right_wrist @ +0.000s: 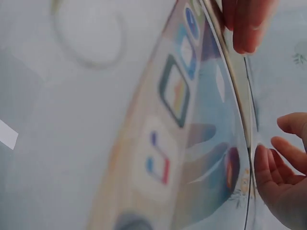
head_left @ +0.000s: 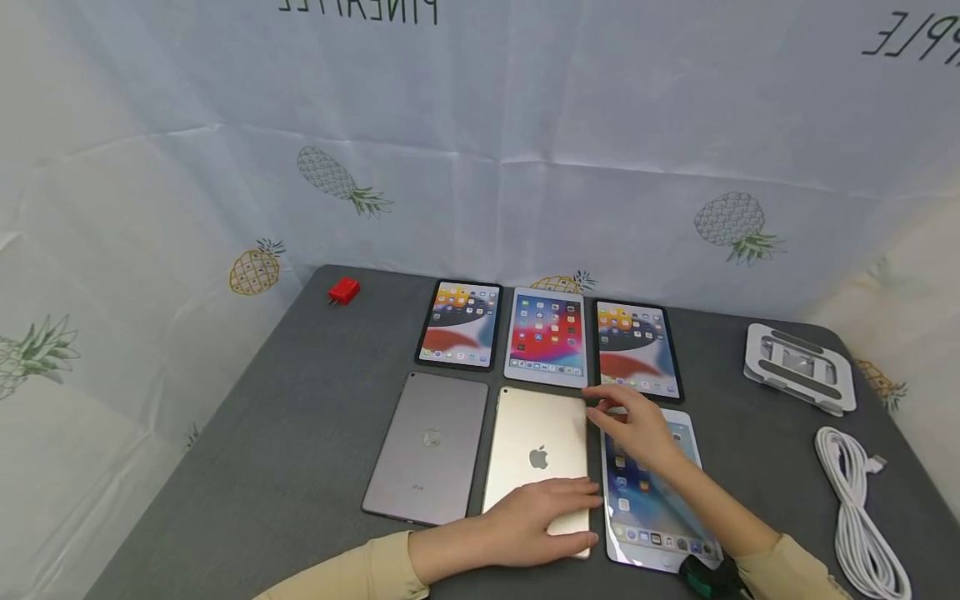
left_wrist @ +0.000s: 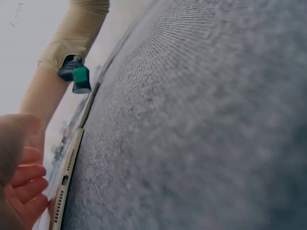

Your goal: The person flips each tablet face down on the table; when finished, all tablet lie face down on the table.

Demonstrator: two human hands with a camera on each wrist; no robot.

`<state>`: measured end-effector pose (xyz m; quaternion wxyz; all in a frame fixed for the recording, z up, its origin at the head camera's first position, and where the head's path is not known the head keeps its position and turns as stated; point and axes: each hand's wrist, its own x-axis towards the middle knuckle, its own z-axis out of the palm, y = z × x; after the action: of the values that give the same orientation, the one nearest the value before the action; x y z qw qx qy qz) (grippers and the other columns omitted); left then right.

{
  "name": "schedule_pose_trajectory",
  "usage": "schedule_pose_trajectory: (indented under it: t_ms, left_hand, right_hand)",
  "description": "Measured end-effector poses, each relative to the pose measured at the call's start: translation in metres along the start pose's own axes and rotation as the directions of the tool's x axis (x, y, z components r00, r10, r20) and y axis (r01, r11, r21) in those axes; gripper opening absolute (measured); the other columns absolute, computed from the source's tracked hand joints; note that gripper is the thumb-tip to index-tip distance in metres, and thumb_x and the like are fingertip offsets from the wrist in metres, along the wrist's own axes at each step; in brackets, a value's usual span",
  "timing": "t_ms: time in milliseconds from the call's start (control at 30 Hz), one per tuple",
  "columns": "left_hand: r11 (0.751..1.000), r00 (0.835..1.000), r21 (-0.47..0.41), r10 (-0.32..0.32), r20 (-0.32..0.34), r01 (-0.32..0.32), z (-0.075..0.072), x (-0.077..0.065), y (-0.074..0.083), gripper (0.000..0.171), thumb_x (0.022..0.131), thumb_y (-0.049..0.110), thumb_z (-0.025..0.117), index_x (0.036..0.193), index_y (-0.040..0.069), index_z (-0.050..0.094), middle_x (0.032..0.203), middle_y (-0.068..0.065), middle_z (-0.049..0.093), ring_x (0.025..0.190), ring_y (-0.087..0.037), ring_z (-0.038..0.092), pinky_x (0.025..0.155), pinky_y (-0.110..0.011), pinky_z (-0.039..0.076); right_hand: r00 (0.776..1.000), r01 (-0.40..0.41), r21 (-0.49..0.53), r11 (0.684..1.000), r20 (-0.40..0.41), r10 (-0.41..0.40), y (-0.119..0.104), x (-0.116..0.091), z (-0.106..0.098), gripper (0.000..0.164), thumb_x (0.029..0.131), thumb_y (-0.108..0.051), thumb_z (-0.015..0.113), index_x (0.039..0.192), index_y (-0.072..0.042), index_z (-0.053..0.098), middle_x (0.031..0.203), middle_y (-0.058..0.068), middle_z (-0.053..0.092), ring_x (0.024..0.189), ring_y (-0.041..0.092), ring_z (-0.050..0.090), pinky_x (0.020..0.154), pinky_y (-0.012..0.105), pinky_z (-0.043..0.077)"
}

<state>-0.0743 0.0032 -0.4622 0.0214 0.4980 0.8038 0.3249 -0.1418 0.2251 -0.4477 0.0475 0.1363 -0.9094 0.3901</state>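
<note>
In the head view, a gold tablet [head_left: 536, 433] lies back side up in the middle of the near row. My left hand [head_left: 528, 523] lies across its lower part, fingers extended toward its right edge. At its upper right corner is my right hand [head_left: 636, 425], with thumb and forefinger apart and fingertips right at the edge. Beneath that hand lies a white tablet [head_left: 663, 550], screen lit. A grey tablet [head_left: 431, 446] rests face down to the left. The left wrist view shows the gold tablet's port edge [left_wrist: 64, 182] low over the cloth.
Behind stand in a row a left black-framed tablet [head_left: 460, 325], a white-framed tablet [head_left: 546, 337] and a right black-framed tablet [head_left: 637, 342], all lit. A red charger plug [head_left: 344, 291] lies far left. A folded stand [head_left: 799, 367] and a coiled white cable [head_left: 855, 512] lie right.
</note>
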Motion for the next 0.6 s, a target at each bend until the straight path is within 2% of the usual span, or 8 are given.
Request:
schedule_pose_trajectory:
  t_ms: [133, 200, 233, 300, 367, 433, 533, 600]
  left_hand:
    - [0.980, 0.997, -0.196, -0.057, -0.059, 0.044, 0.000, 0.008, 0.005, 0.040, 0.101, 0.027, 0.055, 0.135, 0.006, 0.058, 0.137, -0.003, 0.058, 0.129, -0.005, 0.046, 0.104, -0.021, 0.037]
    - [0.946, 0.991, -0.314, -0.112, -0.080, 0.082, 0.001, 0.011, 0.006, 0.039, 0.100, 0.023, 0.055, 0.134, 0.004, 0.058, 0.135, -0.005, 0.059, 0.127, -0.006, 0.048, 0.101, -0.020, 0.040]
    - [0.917, 0.985, -0.383, -0.150, -0.083, 0.107, 0.001, 0.013, 0.008, 0.038, 0.100, 0.022, 0.056, 0.133, 0.003, 0.058, 0.134, -0.006, 0.059, 0.126, -0.007, 0.050, 0.100, -0.020, 0.042]
    - [0.833, 0.967, -0.525, -0.244, -0.069, 0.173, 0.002, 0.017, 0.011, 0.039, 0.099, 0.021, 0.057, 0.133, 0.002, 0.058, 0.134, -0.008, 0.059, 0.125, -0.010, 0.052, 0.096, -0.020, 0.044]
    - [0.720, 0.936, -0.650, -0.350, -0.037, 0.244, 0.003, 0.022, 0.014, 0.040, 0.098, 0.021, 0.059, 0.133, 0.003, 0.058, 0.133, -0.009, 0.060, 0.122, -0.012, 0.055, 0.092, -0.019, 0.046]
    - [0.600, 0.895, -0.741, -0.447, 0.001, 0.300, 0.004, 0.026, 0.017, 0.041, 0.097, 0.021, 0.060, 0.133, 0.004, 0.058, 0.132, -0.009, 0.060, 0.120, -0.015, 0.057, 0.090, -0.020, 0.048]
    - [0.454, 0.844, -0.828, -0.534, 0.043, 0.330, 0.004, 0.033, 0.020, 0.042, 0.095, 0.018, 0.060, 0.134, 0.001, 0.056, 0.132, -0.011, 0.060, 0.122, -0.019, 0.056, 0.093, -0.023, 0.047]
    - [0.369, 0.828, -0.875, -0.558, 0.063, 0.315, 0.005, 0.037, 0.022, 0.044, 0.095, 0.013, 0.059, 0.136, -0.003, 0.053, 0.135, -0.015, 0.057, 0.126, -0.025, 0.053, 0.098, -0.027, 0.046]
  right_hand:
    - [0.999, -0.051, 0.001, 0.999, 0.004, 0.051, 0.001, -0.011, -0.013, 0.030, 0.093, -0.018, 0.068, 0.122, -0.012, 0.067, 0.115, 0.005, 0.064, 0.093, 0.017, 0.060, 0.082, 0.041, 0.056]
    - [0.997, -0.073, -0.005, 0.997, 0.011, 0.073, 0.001, -0.017, -0.019, 0.030, 0.094, -0.019, 0.067, 0.123, -0.012, 0.066, 0.118, 0.006, 0.063, 0.095, 0.019, 0.061, 0.083, 0.043, 0.056]
    - [0.997, -0.081, -0.014, 0.997, 0.013, 0.081, 0.002, -0.020, -0.023, 0.030, 0.095, -0.020, 0.066, 0.124, -0.012, 0.066, 0.119, 0.007, 0.062, 0.095, 0.020, 0.061, 0.083, 0.043, 0.056]
    - [0.994, -0.105, -0.035, 0.994, 0.018, 0.106, 0.003, -0.027, -0.030, 0.031, 0.095, -0.021, 0.065, 0.125, -0.012, 0.065, 0.119, 0.007, 0.061, 0.096, 0.021, 0.060, 0.083, 0.043, 0.055]
    - [0.991, -0.127, -0.057, 0.990, 0.021, 0.129, 0.004, -0.034, -0.038, 0.032, 0.095, -0.021, 0.064, 0.126, -0.012, 0.063, 0.122, 0.009, 0.060, 0.099, 0.022, 0.059, 0.083, 0.044, 0.055]
    - [0.988, -0.150, -0.078, 0.986, 0.025, 0.152, 0.006, -0.041, -0.046, 0.035, 0.096, -0.022, 0.064, 0.129, -0.011, 0.061, 0.125, 0.010, 0.058, 0.101, 0.024, 0.058, 0.083, 0.045, 0.054]
    - [0.980, -0.188, -0.095, 0.977, 0.044, 0.193, 0.008, -0.050, -0.059, 0.040, 0.096, -0.024, 0.063, 0.133, -0.009, 0.058, 0.129, 0.013, 0.055, 0.105, 0.028, 0.057, 0.079, 0.042, 0.054]
    - [0.973, -0.219, -0.110, 0.970, 0.055, 0.226, 0.010, -0.057, -0.065, 0.044, 0.097, -0.027, 0.062, 0.135, -0.007, 0.055, 0.130, 0.015, 0.053, 0.108, 0.031, 0.056, 0.077, 0.041, 0.053]
